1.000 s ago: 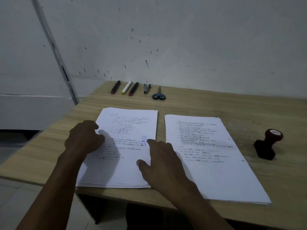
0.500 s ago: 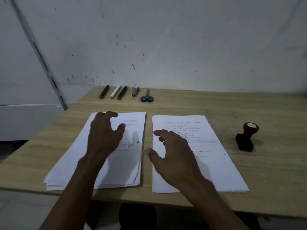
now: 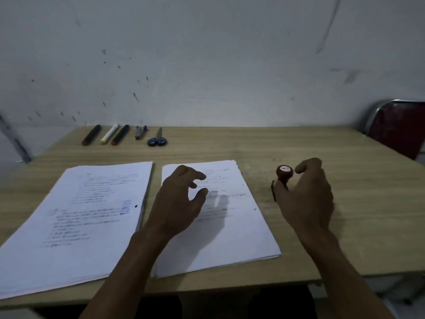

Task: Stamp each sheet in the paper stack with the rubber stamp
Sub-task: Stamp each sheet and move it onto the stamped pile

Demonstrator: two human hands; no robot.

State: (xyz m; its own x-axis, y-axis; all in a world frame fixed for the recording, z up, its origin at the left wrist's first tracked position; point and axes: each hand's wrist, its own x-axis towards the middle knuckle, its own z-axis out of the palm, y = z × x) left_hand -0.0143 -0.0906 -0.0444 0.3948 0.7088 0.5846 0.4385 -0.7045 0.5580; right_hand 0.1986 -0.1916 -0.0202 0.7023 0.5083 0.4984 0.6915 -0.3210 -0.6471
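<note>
Standing upright, rubber stamp (image 3: 284,174), knob up

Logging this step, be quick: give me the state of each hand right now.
Left hand: open, fingers loosely curled over the right paper stack, holding nothing.
Right hand: closing around the rubber stamp; firm grip cannot be told.

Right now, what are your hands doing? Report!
Right hand closing round rubber stamp on table. Left hand open over right paper stack. Nothing in the way.
</note>
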